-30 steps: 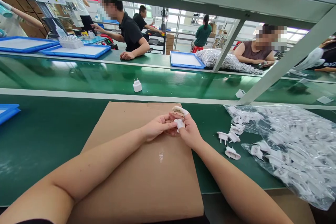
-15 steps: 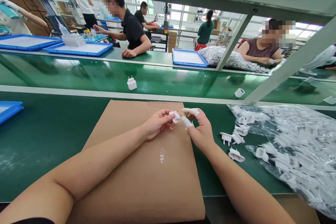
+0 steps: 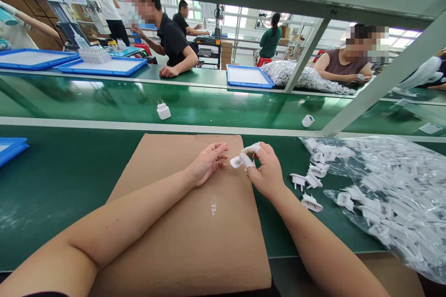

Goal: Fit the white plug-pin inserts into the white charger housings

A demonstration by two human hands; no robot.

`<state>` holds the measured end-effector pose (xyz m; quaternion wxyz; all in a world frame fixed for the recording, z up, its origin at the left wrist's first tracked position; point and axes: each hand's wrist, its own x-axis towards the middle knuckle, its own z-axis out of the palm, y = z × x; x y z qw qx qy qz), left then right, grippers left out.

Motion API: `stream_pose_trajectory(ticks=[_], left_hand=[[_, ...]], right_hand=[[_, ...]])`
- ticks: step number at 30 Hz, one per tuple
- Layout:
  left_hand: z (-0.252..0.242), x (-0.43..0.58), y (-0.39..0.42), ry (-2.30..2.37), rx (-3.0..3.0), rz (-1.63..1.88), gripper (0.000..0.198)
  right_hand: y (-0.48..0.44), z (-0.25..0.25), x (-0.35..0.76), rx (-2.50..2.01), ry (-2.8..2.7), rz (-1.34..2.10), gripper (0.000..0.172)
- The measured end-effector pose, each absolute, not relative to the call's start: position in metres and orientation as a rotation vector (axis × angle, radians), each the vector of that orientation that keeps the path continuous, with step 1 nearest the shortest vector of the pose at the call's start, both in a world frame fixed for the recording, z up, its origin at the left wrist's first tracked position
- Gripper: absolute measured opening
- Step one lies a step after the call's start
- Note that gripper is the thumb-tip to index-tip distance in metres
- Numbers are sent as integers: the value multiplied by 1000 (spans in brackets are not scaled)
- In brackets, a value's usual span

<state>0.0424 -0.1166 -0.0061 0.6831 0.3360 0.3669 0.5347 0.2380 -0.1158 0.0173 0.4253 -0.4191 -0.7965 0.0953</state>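
A small white plug piece (image 3: 236, 162) is pinched between the thumb and forefinger of my right hand (image 3: 266, 170), which wear white finger covers. Its prongs are hidden in the fingers. Just left of it, my left hand (image 3: 208, 163) holds nothing, its fingers loosely apart. Both hands hover over the far part of a brown cardboard sheet (image 3: 181, 250). On the sheet lies a small clear piece (image 3: 213, 206). To the right, several loose white plug pieces (image 3: 311, 202) rest on the green table, beside a clear plastic bag (image 3: 393, 195) full of similar ones.
Beyond a pale rail runs a green conveyor (image 3: 104, 102) carrying a white charger (image 3: 163, 110) and another white block (image 3: 308, 121). A slanted metal post (image 3: 379, 65) stands at the right. Blue trays (image 3: 250, 76) and several people are across the conveyor. Another blue tray (image 3: 14, 149) sits left.
The plug piece has passed from my left hand to my right. My left fingers have opened and drawn slightly away. The chargers on the conveyor have shifted left in view.
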Motion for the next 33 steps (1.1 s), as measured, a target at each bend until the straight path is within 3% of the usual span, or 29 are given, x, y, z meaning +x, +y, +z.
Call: stream_pose_trajectory(ticks=[6, 13, 19, 24, 30, 33], left_hand=[[-5, 41, -117, 791, 754, 1177, 41], [-5, 40, -116, 798, 735, 1170, 37], [-5, 41, -116, 800, 719, 1167, 31], [-5, 41, -116, 817, 697, 1163, 28], [-5, 39, -115, 831, 685, 1159, 32], [-6, 37, -114, 827, 689, 1148, 35]], right_hand=[[-115, 15, 239, -1055, -2028, 169, 10], [-114, 11, 241, -1048, -2111, 152, 28], [-115, 13, 241, -1044, -2118, 167, 19], [-115, 12, 241, -1035, -2145, 174, 30], [-115, 11, 239, -1019, -2139, 172, 19], [-115, 10, 239, -1017, -2148, 168, 24]])
